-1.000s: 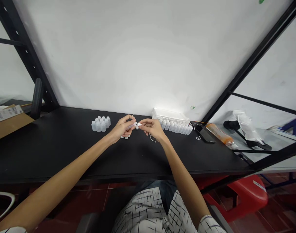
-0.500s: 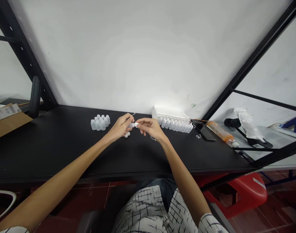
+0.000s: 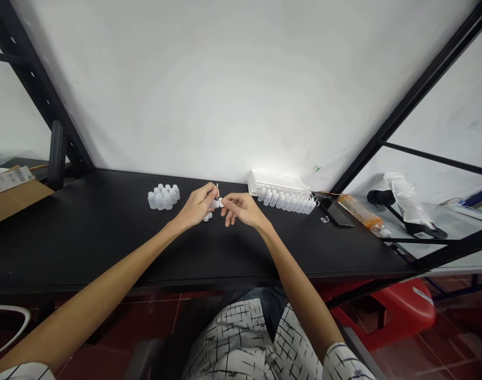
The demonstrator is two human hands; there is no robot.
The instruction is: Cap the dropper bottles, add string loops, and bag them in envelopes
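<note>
Over the black table [image 3: 118,248], my left hand [image 3: 195,207] is closed around a small translucent white plastic bottle [image 3: 214,204]. The thumb and index finger of my right hand [image 3: 244,209] pinch the white cap [image 3: 220,201] at its neck, while the other fingers hang loosely curled. A thin white cord end [image 3: 217,186] sticks up by my left fingertips. Just below the hands lie a few small white caps [image 3: 208,217]. To the left stands a cluster of several similar bottles [image 3: 164,198].
Right of my hands, several bottles with cords [image 3: 286,201] stand in a row before a white stack [image 3: 278,181]. Farther right are a cord piece [image 3: 324,219], a phone [image 3: 338,214] and an orange-labelled bottle [image 3: 359,211]. A cardboard box [image 3: 19,196] sits far left, by the black frame.
My right fingers have shifted slightly at the cap, their free fingers lower. The cord end by my left hand now points straighter up. The cord below my right hand no longer shows.
</note>
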